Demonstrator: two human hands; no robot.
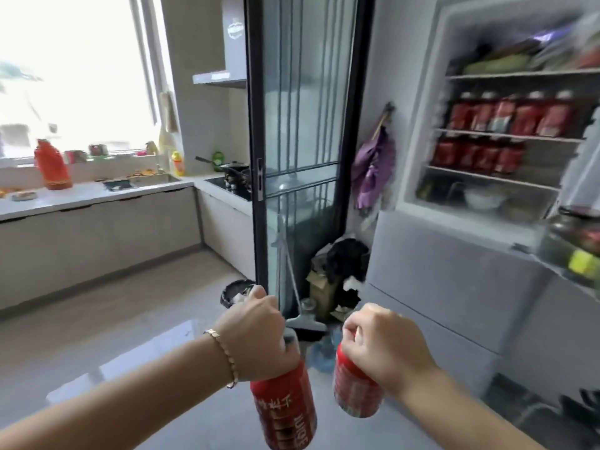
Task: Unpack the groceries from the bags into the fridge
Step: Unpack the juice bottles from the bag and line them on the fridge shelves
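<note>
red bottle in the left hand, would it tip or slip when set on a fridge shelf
The red bottle is tall and narrow, so it could tip if nudged. The left hand holds it by the top alone, so it is probably not heavy. Similar bottles stand upright in the fridge.

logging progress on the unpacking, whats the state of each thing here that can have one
left grip, curled round the top of the left bottle
right grip, curled round the top of the right bottle
left bottle, held, hanging tilted
right bottle, held, hanging
fridge, upper door open, shelves stocked
shelved red bottles, upright, two rows
lower drawers, shut
sliding glass door, open to the kitchen
</note>
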